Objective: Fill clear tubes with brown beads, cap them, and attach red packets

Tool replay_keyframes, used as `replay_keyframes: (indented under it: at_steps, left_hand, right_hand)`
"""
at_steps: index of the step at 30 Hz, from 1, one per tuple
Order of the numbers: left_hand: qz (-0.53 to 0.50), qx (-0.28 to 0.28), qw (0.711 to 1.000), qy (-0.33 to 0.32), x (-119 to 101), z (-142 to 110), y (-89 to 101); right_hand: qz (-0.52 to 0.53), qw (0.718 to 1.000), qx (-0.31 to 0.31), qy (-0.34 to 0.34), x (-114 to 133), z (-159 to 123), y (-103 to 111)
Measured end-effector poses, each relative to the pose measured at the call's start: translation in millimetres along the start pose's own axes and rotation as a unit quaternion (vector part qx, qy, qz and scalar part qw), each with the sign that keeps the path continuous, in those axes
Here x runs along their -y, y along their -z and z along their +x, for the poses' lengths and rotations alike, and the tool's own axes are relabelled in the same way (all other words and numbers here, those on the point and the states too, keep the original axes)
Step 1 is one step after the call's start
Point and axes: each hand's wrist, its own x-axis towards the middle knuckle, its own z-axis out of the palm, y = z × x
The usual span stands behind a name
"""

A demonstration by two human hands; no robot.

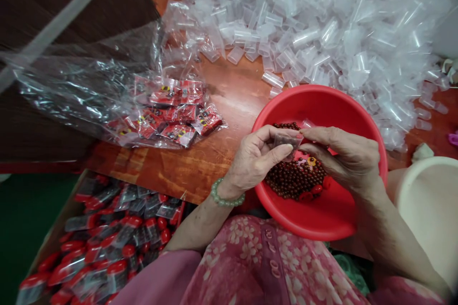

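Observation:
My left hand (255,155), with a green bead bracelet (228,194) on its wrist, grips a small clear plastic case (286,141) between thumb and fingers, above a red bowl (318,96). The fingers of my right hand (343,152) close together at the case's right end. A bit of red shows by these fingertips, but what they pinch is too small to make out. Below both hands, inside the bowl, lie strings of dark brown beads (293,181) with several red pieces (317,189) and a yellow flower-like piece (312,161).
A big heap of clear plastic sleeves (322,33) covers the table's back. To the left, small red printed packets (175,109) lie by a clear plastic bag (89,88). Red-capped clear cases (107,248) fill a box at lower left. A cream tub (429,200) stands right.

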Motion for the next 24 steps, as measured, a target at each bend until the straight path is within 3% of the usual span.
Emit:
replay_keyframes:
  at_steps: [7,14,19,24]
  left_hand:
    - [-0.018,-0.004,0.999,-0.038,4,3,1.4]
    - [0.113,0.021,0.992,-0.055,5,2,-3.0]
    - [0.141,0.018,0.988,-0.053,7,2,-4.7]
    - [0.184,0.009,0.981,-0.064,6,1,-6.2]
  right_hand:
    - [0.037,0.999,-0.013,-0.018,6,1,-5]
    - [0.179,0.963,-0.109,-0.169,0,2,-1]
    - [0.186,0.971,-0.074,-0.13,11,8,-2]
    - [0.124,0.989,-0.036,-0.075,17,11,3]
